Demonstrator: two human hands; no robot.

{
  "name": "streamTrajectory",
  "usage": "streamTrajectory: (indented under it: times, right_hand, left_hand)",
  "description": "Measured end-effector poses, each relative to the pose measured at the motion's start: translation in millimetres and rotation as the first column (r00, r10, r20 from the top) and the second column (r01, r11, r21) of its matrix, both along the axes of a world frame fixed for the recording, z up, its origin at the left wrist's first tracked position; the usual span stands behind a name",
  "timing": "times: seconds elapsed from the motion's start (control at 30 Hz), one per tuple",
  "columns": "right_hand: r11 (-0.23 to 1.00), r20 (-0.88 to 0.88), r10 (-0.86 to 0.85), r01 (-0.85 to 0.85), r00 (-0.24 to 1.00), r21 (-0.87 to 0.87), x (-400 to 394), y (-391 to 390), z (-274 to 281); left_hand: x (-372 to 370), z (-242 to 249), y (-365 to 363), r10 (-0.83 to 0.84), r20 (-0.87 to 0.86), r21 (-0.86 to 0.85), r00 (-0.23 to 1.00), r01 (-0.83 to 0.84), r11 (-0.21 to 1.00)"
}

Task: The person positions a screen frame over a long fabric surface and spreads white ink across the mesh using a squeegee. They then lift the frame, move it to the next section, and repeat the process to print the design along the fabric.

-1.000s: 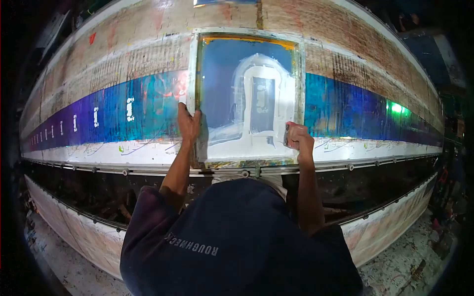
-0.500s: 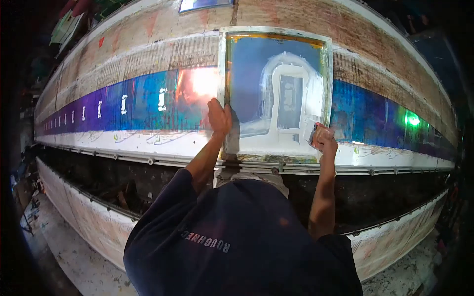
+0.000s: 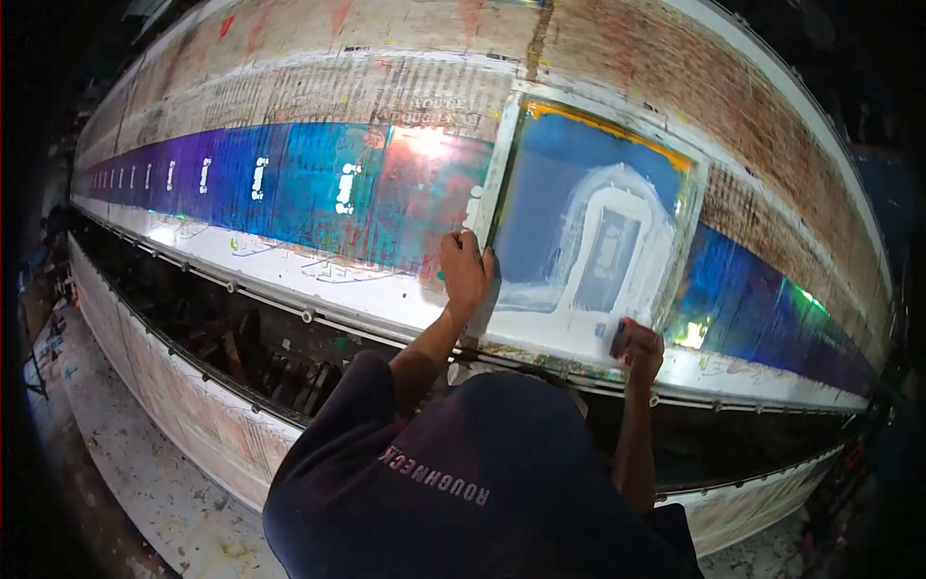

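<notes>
A framed screen lies on the long printing table, with blue mesh and a pale arch-shaped design. White paste lies around the arch and along the mesh's lower part. My left hand grips the left bar of the frame, fingers on the outside and thumb toward the mesh. Near the frame's lower right corner, my right hand is closed around a small dark squeegee, largely covered by the fingers.
A glossy blue, purple and teal strip with small white printed marks runs along the table on both sides of the screen. A rail with round knobs follows the near edge. Below it are a dark gap and another long pale surface.
The view has turned, so the table slants down to the right. My right hand and the squeegee are lower against the screen, near its bottom edge. My left hand stays on the frame's left bar.
</notes>
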State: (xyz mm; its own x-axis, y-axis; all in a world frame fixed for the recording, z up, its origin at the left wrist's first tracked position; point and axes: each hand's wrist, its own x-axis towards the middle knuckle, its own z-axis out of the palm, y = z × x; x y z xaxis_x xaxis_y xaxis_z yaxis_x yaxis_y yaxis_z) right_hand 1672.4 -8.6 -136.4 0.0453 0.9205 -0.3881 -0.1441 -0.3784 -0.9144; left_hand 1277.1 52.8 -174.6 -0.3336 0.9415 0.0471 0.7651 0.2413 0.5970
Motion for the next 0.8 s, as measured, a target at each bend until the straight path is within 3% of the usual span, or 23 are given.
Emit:
streamTrajectory:
  times: [0.03,0.07,0.1,0.13,0.17,0.2,0.23,0.27,0.3,0.33,0.37,0.4,0.47,0.5,0.57,0.63,0.7,0.73,0.77,0.8]
  right_hand:
    - [1.000,0.003,0.013,-0.013,1.000,-0.014,-12.5,6.3,0.8]
    - [0.945,0.649,0.045,-0.243,0.759,0.219,-38.7,17.3,15.5]
    - [0.800,0.969,-0.159,-0.550,0.190,0.239,-57.2,33.8,25.6]
    - [0.845,0.961,-0.108,-0.486,0.255,0.224,-64.0,52.4,28.1]
    - [0.785,0.956,-0.004,-0.592,0.294,0.185,-73.8,87.7,41.8]
    - [0.693,0.955,0.160,-0.718,0.249,0.071,-81.0,139.9,49.1]
    - [0.600,0.934,0.124,-0.775,0.334,0.198,-83.2,183.3,43.7]
    - [0.673,0.944,0.261,-0.739,0.200,-0.029,-93.8,220.1,63.3]
    - [0.701,0.956,0.290,-0.691,0.047,-0.179,-85.8,249.3,40.6]
    - [0.693,0.968,0.019,-0.702,0.249,0.167,-103.8,252.3,54.2]
    - [0.837,0.887,0.180,-0.539,0.425,0.089,-105.6,237.0,36.0]
    - [0.817,0.894,0.032,-0.526,0.448,0.234,-70.7,206.3,-49.1]
    - [0.724,0.967,-0.077,-0.654,0.241,0.221,-85.5,133.2,-19.8]
    - [0.774,0.956,-0.029,-0.598,0.291,0.206,-81.7,95.5,-41.6]
    - [0.815,0.977,-0.112,-0.545,0.182,0.195,-87.8,27.9,-21.5]
    - [0.833,0.974,-0.049,-0.529,0.222,0.163,-75.7,5.8,-12.4]
    - [0.749,0.958,0.228,-0.660,0.174,-0.058,-50.1,5.5,-16.9]
    - [0.715,0.960,0.233,-0.697,0.157,-0.060,-48.2,24.5,21.2]
    - [0.815,0.938,0.017,-0.548,0.347,0.188,-40.0,33.9,41.6]
    - [0.928,0.846,0.015,-0.323,0.534,0.187,-20.8,30.1,33.5]
  left_hand:
    - [-0.2,2.0,-1.5,0.013,0.003,-0.014,1.000,-0.013,1.000]
    - [-0.3,3.6,-3.4,0.018,0.019,-0.015,1.000,-0.018,1.000]
    - [-1.2,4.0,-1.5,0.019,0.031,-0.009,0.999,-0.019,1.000]
    - [-0.6,4.2,-0.9,0.023,0.028,-0.022,0.999,-0.023,0.999]
    - [-3.9,2.3,1.4,0.019,0.029,-0.030,0.999,-0.018,0.999]
    - [-4.8,0.5,2.6,0.012,0.010,-0.030,1.000,-0.011,0.999]
    - [-1.4,-0.7,2.7,0.007,-0.004,-0.029,1.000,-0.007,1.000]
    - [-1.4,-1.9,3.5,0.013,-0.003,-0.034,1.000,-0.013,0.999]
    - [-2.0,-2.2,3.6,0.002,0.013,-0.033,1.000,-0.002,0.999]
    - [-2.1,-1.6,1.6,0.014,0.039,-0.047,0.999,-0.012,0.999]
    - [-1.0,-1.1,1.2,0.026,0.066,-0.056,0.997,-0.022,0.998]
    - [-1.2,-0.6,2.2,0.018,0.049,-0.035,0.999,-0.017,0.999]
    - [1.7,5.4,6.1,0.029,0.036,0.018,0.999,-0.030,0.999]
    - [3.3,10.0,5.7,0.024,0.047,0.021,0.999,-0.025,0.999]
    - [4.3,16.1,7.3,0.037,-0.034,0.032,0.999,-0.036,0.999]
    - [1.5,16.8,7.0,0.025,-0.040,0.065,0.999,-0.023,0.998]
    - [-5.3,6.2,6.6,-0.001,0.004,0.034,1.000,0.001,0.999]
    - [-10.5,-10.0,4.4,-0.034,0.071,0.053,0.997,0.030,0.998]
    - [-15.3,-17.4,3.6,-0.059,0.073,0.074,0.996,0.054,0.996]
    - [-17.9,-20.9,1.0,-0.070,0.212,0.133,0.975,0.042,0.990]
